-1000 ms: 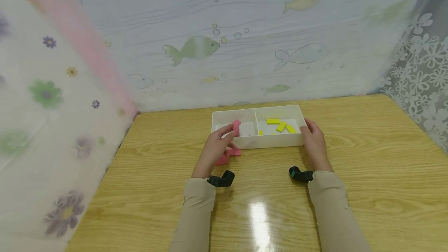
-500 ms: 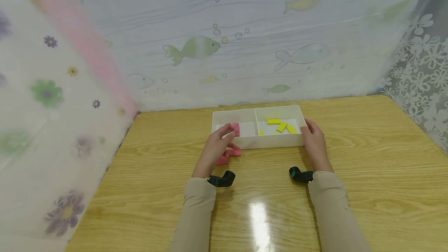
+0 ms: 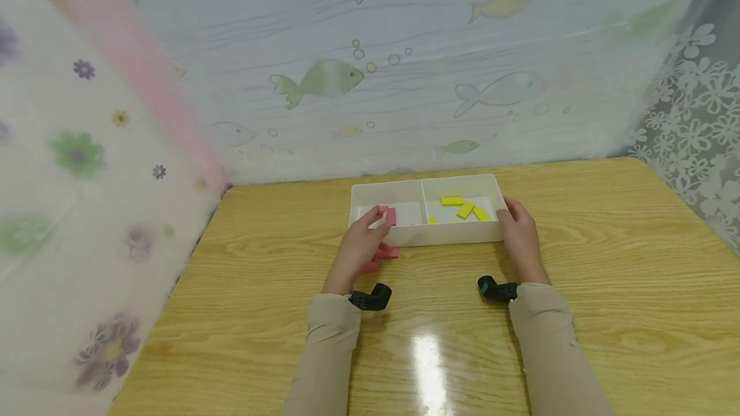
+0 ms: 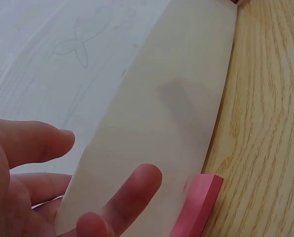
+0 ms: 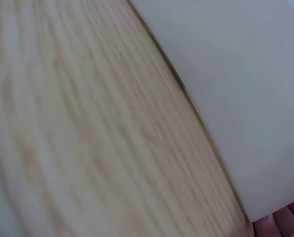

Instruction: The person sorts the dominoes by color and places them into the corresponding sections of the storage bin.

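A white two-compartment box [image 3: 445, 234] stands on the table. My left hand [image 3: 360, 242] hovers at its left front edge; in the left wrist view its fingers [image 4: 134, 192] are spread, and nothing sits between them and the thumb. Just past the fingertips, pink blocks [image 3: 391, 217] lie in the left compartment. On the table under that hand are more pink blocks [image 3: 390, 253], partly hidden; one pink block [image 4: 201, 202] touches or nearly touches the box's front wall. My right hand [image 3: 521, 239] grips the box's right end, fingers [image 5: 285, 222] against the end wall.
Several yellow blocks [image 3: 465, 210] lie in the right compartment, behind the divider [image 3: 424, 201]. The wooden table [image 3: 260, 339] runs back to a fish-patterned cloth [image 3: 405, 114], with a flowered cloth [image 3: 115, 210] at the left.
The pink block that my left hand pinched above the left compartment has been let go and lies inside it. That hand has shifted slightly right. The right hand stays on the box.
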The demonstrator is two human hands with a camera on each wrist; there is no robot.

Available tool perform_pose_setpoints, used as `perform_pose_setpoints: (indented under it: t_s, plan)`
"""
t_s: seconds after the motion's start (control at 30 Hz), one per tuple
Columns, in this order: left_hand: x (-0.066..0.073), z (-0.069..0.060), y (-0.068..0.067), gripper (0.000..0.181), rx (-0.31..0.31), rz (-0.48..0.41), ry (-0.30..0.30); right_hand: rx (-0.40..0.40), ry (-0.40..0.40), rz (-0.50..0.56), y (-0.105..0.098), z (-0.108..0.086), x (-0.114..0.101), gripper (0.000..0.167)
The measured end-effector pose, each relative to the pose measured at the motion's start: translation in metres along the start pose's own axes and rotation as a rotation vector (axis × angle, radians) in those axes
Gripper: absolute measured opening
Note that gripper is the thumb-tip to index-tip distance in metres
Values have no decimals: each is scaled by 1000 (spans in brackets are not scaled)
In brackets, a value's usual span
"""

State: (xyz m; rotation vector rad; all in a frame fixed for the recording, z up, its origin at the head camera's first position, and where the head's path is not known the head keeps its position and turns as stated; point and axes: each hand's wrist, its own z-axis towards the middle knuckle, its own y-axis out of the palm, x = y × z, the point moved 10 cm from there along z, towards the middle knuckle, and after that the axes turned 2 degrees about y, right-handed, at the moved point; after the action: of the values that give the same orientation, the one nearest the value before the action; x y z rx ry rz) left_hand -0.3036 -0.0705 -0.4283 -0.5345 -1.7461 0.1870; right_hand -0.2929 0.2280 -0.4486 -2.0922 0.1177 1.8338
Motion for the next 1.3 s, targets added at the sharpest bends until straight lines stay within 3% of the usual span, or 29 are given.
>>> perform_pose_setpoints:
  t_s: [0.67, 0.93, 1.3]
  plan:
    - [5, 4, -2, 53, 52, 41, 73, 8, 8, -6, 1, 1, 1, 50]
    - [3, 4, -1, 54, 34, -5, 36, 11, 8, 1, 0, 1, 0, 49]
    - [8, 1, -3, 52, 12, -59, 93, 17, 3, -2, -1, -1, -1, 48]
